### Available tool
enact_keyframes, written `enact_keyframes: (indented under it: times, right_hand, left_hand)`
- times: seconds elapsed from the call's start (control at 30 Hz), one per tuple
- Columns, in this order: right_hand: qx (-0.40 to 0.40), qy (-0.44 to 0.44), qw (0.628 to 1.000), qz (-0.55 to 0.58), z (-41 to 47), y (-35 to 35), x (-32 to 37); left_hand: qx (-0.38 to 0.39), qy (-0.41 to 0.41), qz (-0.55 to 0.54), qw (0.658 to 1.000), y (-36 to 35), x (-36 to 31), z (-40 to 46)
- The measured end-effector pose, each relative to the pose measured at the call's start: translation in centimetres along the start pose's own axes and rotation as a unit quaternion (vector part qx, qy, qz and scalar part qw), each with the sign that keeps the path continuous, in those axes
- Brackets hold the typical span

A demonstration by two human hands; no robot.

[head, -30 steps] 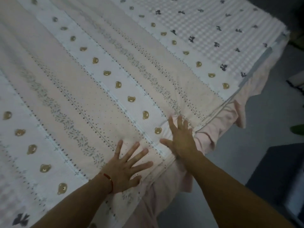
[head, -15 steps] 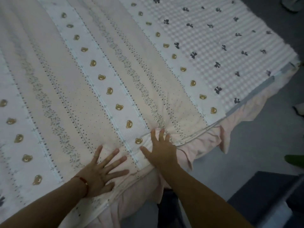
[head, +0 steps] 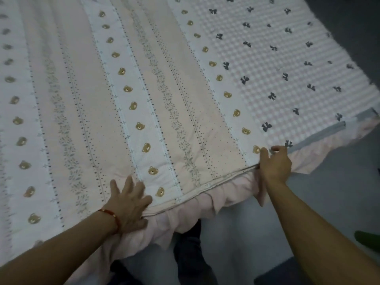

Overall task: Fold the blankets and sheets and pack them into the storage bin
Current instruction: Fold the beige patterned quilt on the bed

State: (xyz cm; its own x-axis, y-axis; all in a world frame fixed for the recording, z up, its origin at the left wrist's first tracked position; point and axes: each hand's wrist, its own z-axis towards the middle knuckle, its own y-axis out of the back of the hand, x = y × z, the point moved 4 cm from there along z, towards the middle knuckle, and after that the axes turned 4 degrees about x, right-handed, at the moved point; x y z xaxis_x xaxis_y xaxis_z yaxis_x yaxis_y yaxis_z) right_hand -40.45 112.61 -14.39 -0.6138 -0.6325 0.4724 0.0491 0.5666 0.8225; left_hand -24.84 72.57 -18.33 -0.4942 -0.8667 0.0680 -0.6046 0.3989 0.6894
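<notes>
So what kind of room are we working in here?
Probably a bedroom: a patterned blanket spread wide over a pink sheet whose edge hangs toward a plain grey floor.

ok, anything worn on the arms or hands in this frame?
Both forearms are bare, no sleeves in view. The left hand has a thin red cord bracelet with a small gold-coloured piece at the wrist. The right hand shows no jewellery or glove.

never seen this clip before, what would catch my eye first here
A big patterned blanket fills nearly the whole view, striped with rows of little bear faces, leafy bands and, at the right, checks with dark bows. At its near edge the left hand lies flat with fingers spread, a red bracelet on the wrist, while the right hand grips the hem further right. A pale pink ruffle hangs below that edge.
</notes>
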Motion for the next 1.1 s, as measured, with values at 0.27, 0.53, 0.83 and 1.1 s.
enact_keyframes:
  times: [0.27, 0.53, 0.83, 1.1]
  right_hand:
    - [0.113, -0.188, 0.881, 0.419, 2.3, -0.7, -2.1]
    - [0.145, -0.272, 0.793, 0.526, 2.8, -0.8, -3.9]
    - [0.068, -0.165, 0.929, 0.325, 5.3, 0.5, -5.3]
    - [0.035, -0.010, 0.996, 0.079, 4.0, 2.0, -3.0]
  left_hand:
    - [0.051, 0.171, -0.042, 0.983, 2.6, -3.2, 1.8]
    - [-0.039, 0.164, -0.116, 0.979, 6.7, -7.9, 3.5]
    - [-0.080, 0.042, -0.152, 0.984, 6.7, -8.6, 3.6]
    - [-0.072, 0.028, -0.404, 0.912, 4.2, -6.9, 3.2]
